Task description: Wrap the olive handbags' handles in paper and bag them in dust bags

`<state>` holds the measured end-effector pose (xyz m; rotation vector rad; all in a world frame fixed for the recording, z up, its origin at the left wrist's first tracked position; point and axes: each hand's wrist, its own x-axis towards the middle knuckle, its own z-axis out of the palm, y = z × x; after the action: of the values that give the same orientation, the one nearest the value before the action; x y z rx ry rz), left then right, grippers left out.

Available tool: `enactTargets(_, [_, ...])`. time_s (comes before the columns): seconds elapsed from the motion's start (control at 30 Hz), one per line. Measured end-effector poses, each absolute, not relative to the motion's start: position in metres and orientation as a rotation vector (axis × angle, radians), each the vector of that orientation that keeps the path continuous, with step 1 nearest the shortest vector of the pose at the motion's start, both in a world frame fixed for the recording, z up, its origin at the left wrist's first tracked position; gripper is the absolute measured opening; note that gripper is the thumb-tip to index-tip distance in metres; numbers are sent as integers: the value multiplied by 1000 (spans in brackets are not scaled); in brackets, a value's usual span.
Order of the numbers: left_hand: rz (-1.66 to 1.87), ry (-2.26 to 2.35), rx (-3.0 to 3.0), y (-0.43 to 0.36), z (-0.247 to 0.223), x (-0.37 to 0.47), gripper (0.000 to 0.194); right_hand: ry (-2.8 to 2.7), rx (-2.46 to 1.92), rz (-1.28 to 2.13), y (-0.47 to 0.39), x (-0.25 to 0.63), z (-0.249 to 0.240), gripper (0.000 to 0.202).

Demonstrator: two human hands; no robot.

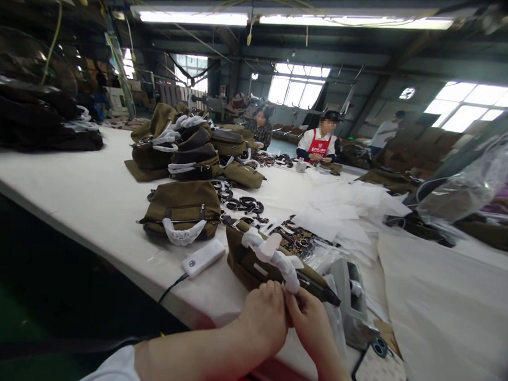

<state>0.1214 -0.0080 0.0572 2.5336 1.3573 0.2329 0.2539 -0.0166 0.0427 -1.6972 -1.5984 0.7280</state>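
An olive-green handbag (243, 262) with dark trim lies at the table's front edge, its handle (278, 258) wrapped in white material. My left hand (266, 314) is closed at the near side of the bag, by the handle's lower end. Right beside it, my right hand (309, 322) pinches at the same spot, thumb and fingers together. Whatever sits between the fingertips of both hands is too small and hidden to make out. A second olive handbag (185, 207) with a wrapped handle stands to the left.
A white device (203, 258) with a black cable lies left of the bag. To the right are a grey tape dispenser (350, 301) and a phone (381, 367). Black straps (245, 204), white sheets (341, 203) and a pile of bags (192, 145) lie farther back. A person in a red apron (319, 145) sits across.
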Motion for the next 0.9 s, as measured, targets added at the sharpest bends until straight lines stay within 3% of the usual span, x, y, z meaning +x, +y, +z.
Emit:
enactTargets(0.13, [500, 1073, 2128, 10, 53, 98, 33, -1539, -1626, 839, -16, 260, 39, 42])
enactTargets(0.33, [445, 592, 1041, 30, 35, 84, 59, -1455, -1537, 965, -11, 257, 30, 41])
enactTargets(0.73, [622, 510, 1007, 32, 25, 92, 51, -1429, -1427, 1123, -10, 264, 53, 20])
enactTargets(0.9, [601, 525, 1068, 32, 35, 87, 54, -1394, -1406, 1106, -8, 260, 53, 25])
